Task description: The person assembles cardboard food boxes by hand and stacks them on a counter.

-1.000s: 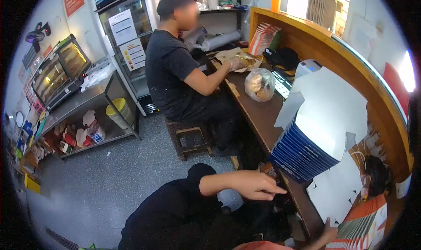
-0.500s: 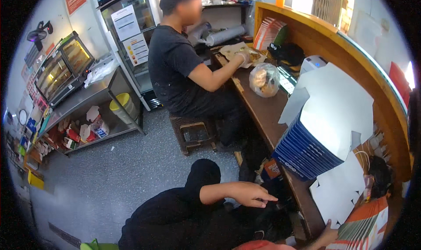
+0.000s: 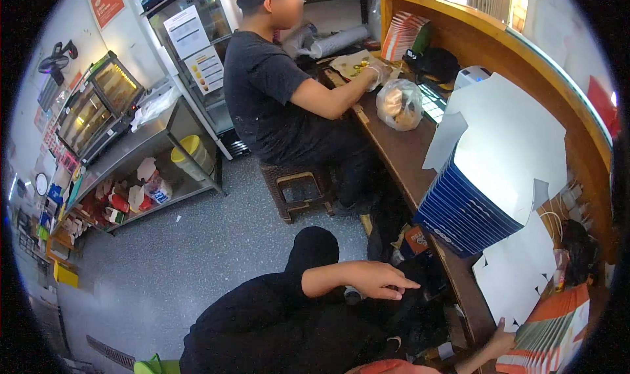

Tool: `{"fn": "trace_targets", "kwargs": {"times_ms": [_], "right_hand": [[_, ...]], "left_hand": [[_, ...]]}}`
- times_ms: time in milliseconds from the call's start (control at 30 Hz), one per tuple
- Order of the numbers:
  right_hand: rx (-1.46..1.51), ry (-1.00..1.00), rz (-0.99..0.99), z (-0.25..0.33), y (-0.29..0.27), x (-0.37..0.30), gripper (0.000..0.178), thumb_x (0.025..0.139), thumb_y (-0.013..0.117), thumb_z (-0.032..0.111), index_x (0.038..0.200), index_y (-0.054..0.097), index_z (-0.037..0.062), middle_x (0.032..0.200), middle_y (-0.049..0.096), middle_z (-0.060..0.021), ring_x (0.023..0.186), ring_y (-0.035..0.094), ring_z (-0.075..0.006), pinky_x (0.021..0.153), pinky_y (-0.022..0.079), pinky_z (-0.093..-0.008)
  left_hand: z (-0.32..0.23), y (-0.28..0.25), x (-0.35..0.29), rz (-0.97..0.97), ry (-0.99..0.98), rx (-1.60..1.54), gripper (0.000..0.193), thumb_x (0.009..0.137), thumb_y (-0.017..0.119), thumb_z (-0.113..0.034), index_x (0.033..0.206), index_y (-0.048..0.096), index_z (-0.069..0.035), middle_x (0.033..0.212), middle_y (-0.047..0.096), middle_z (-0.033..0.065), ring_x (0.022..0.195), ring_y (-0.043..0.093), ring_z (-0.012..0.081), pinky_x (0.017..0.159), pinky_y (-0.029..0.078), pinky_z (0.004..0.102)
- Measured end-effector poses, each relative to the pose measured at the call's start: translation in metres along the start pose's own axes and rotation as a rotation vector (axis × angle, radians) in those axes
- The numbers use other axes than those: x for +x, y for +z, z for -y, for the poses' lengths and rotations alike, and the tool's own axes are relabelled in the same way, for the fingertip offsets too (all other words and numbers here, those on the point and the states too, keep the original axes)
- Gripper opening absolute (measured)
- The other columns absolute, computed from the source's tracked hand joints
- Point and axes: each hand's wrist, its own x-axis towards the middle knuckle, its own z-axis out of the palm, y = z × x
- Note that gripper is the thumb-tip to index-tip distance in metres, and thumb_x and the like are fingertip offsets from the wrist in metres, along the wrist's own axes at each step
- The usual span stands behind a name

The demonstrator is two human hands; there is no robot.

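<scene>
My left hand hangs over the dark area beside the counter, holding nothing, its index finger stretched out and the other fingers loosely bent. At the lower right, my right hand grips the near edge of a flat white cardboard blank, thumb on top. That blank lies on the counter with slots along its edges. Just beyond it rises a tall stack of folded cardboard boxes, blue on the sides and white on top, with flaps sticking out.
Orange-and-white folded cartons stand beside my right hand. Further along the brown counter sits a clear bag of bread rolls. A seated co-worker with a gloved hand handles food on paper. A metal table stands at the left.
The whole view has shifted slightly. My right hand stays on the cardboard blank, and my left hand keeps nearly the same pose. The co-worker's gloved hand has moved slightly nearer the bag.
</scene>
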Motion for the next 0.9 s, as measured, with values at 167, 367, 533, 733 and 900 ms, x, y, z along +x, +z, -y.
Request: {"fn": "trace_targets", "kwargs": {"times_ms": [167,367,533,733,900], "right_hand": [[-0.109,0.049,-0.03,0.02,-0.031,-0.021,0.064,0.065,0.064,0.053,0.092,0.057,-0.0043,0.09,0.057,-0.0232,0.087,0.054,-0.0364,0.079,0.042,-0.043],[0.265,-0.072,-0.247,-0.001,-0.005,-0.005,0.05,0.068,0.07,0.033,0.098,0.054,-0.0039,0.094,0.058,-0.0189,0.09,0.055,-0.0335,0.079,0.042,-0.0418],[0.651,0.055,-0.067,-0.01,-0.004,0.005,0.043,0.074,0.066,0.021,0.105,0.051,-0.0041,0.1,0.057,-0.0155,0.087,0.056,-0.0251,0.073,0.045,-0.0359],[1.82,0.413,-0.111,0.014,0.001,0.006,0.039,0.081,0.059,0.018,0.111,0.048,-0.0042,0.107,0.053,-0.014,0.085,0.056,-0.0224,0.059,0.047,-0.0317],[1.671,0.426,0.429,0.024,0.01,0.017,0.035,0.081,0.059,0.019,0.109,0.051,-0.001,0.094,0.059,-0.0074,0.079,0.057,-0.0127,0.058,0.045,-0.0226]], "left_hand": [[0.001,0.006,0.014,0.049,0.038,-0.016,0.048,0.087,0.046,-0.02,0.131,0.031,-0.009,0.095,0.053,0.0139,0.086,0.054,0.0257,0.074,0.044,0.0339],[0.005,0.016,0.057,0.027,0.041,0.079,0.052,0.083,0.05,-0.019,0.131,0.031,-0.007,0.108,0.045,0.0194,0.101,0.046,0.0324,0.086,0.038,0.0365],[0.015,0.035,0.11,-0.075,0.036,0.082,0.063,0.081,0.053,-0.02,0.134,0.021,-0.01,0.127,0.023,0.0299,0.12,0.025,0.0415,0.099,0.025,0.0415],[0.005,0.037,0.128,-0.022,-0.047,0.104,0.07,0.08,0.055,-0.02,0.136,0.014,-0.012,0.131,0.011,0.0367,0.125,0.013,0.0455,0.102,0.018,0.0437],[0.011,0.036,0.119,-0.028,-0.03,0.047,0.063,0.082,0.053,-0.02,0.135,0.021,-0.011,0.132,0.015,0.0336,0.125,0.018,0.043,0.102,0.02,0.0424]]}}
